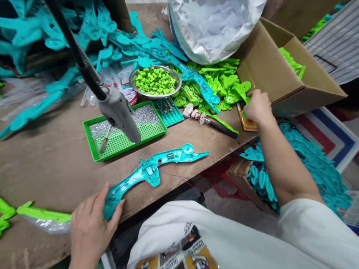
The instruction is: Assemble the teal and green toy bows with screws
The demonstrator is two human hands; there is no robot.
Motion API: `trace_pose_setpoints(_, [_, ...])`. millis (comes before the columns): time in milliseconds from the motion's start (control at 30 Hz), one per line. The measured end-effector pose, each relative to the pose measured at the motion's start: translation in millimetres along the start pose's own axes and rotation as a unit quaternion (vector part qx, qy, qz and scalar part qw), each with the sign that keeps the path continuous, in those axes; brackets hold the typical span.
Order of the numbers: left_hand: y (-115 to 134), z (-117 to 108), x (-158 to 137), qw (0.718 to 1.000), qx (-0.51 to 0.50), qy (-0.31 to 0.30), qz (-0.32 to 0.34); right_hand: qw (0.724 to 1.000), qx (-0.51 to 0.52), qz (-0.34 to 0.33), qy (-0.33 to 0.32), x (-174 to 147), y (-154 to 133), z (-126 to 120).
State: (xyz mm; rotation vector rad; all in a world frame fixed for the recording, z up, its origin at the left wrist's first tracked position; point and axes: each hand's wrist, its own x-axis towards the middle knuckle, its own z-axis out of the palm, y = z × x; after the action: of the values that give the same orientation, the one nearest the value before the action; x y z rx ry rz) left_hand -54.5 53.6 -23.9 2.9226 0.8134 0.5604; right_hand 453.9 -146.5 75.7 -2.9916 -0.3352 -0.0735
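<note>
My left hand (91, 221) is closed round the left end of a teal plastic shell half (149, 168), thumb on the near side. The shell lies hollow side up near the table's front edge, with thin red and blue wires and a small dark component inside. At the right, my right hand (259, 107) has its fingers curled down against a bright green plastic part (242, 88) at the edge of the green pile (221, 78); the fingertips are partly hidden. Below that hand lies a flat orange-edged box (248, 124). A grey electric screwdriver (119, 112) hangs above the table.
A green tray (127, 149) holds small screws and a thin screwdriver. Behind stands a metal bowl (157, 95) of green pieces. A black-handled tool (221, 127) lies near the edge. Cardboard box (288, 79), white sack (222, 51) and teal parts (313, 156) surround the table.
</note>
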Motion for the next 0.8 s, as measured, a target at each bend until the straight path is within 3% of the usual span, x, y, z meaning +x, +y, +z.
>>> trace_pose_setpoints(100, [-0.5, -0.5, -0.3, 1.0, -0.001, -0.011, -0.004, 0.999, 0.044, -0.021, 0.02, 5.3, 9.1, -7.0])
trace_pose_setpoints(233, [0.1, -1.8, 0.0, 1.0, -0.008, -0.023, -0.01, 0.976, 0.208, -0.039, 0.053, -5.3, 20.8, 0.5])
trace_pose_setpoints(433, [-3.4, -4.0, -4.7, 0.999, 0.001, -0.028, -0.022, 0.879, 0.458, -0.093, -0.091, -93.0, -2.3, 16.2])
trace_pose_setpoints(567, [-10.4, -10.2, -10.6, 0.999, -0.004, -0.023, -0.023, 0.843, 0.484, -0.113, -0.204, -152.8, -27.8, 27.2])
trace_pose_setpoints(667, [-17.0, -15.6, -15.9, 0.999, -0.006, -0.031, -0.03, 0.828, 0.463, -0.114, -0.297, -170.5, -39.7, 43.6])
trace_pose_setpoints(800, [-26.9, -20.5, -22.9, 0.998, 0.0, -0.038, -0.044, 0.848, 0.367, -0.136, -0.357, -169.6, -46.6, 60.0])
